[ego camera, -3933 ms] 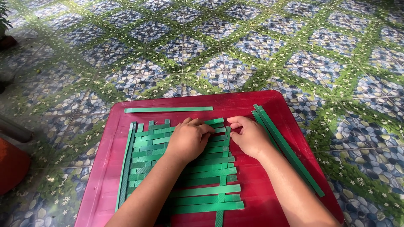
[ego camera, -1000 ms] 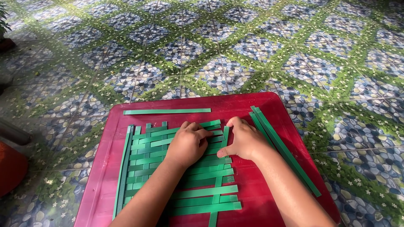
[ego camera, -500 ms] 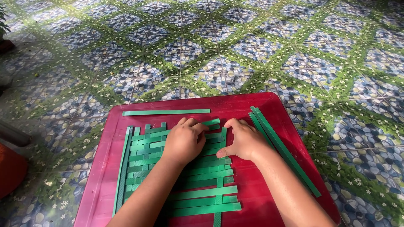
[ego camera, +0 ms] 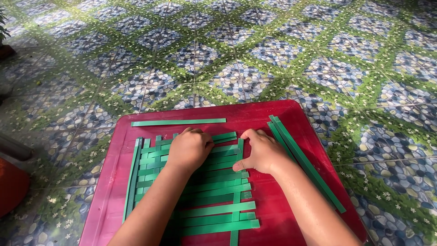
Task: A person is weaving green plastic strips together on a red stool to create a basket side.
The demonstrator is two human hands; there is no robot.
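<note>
From my seat I see the woven mat of green strips point(ego camera: 200, 191) lying low and centre in the frame on the red counter point(ego camera: 273, 114), and it is only partly done. Many crosswise strips already lie close together from the top edge of the mat down to its lower end. Upright strips show at the mat's left side and one more runs down its right side; what lies under my forearms in the middle I cannot make out.

My left hand point(ego camera: 189, 148) lies flat on the upper part of the weave, fingers curled over the top rows, pressing rather than gripping; it holds nothing. My right hand point(ego camera: 261, 152) rests just beside it on the mat's upper right corner, thumb against the right upright strip. Whether its grip pinches a strip end or only pushes on it, I cannot tell.

Loose material is left over: a single loose strip point(ego camera: 178, 122) lies across the counter just above the mat, apart from it, and a bundle of long strips point(ego camera: 305, 164) slants along the right side of the frame. I judge the weave roughly mid-way, with those spare strips unused and the rows being tightened.
</note>
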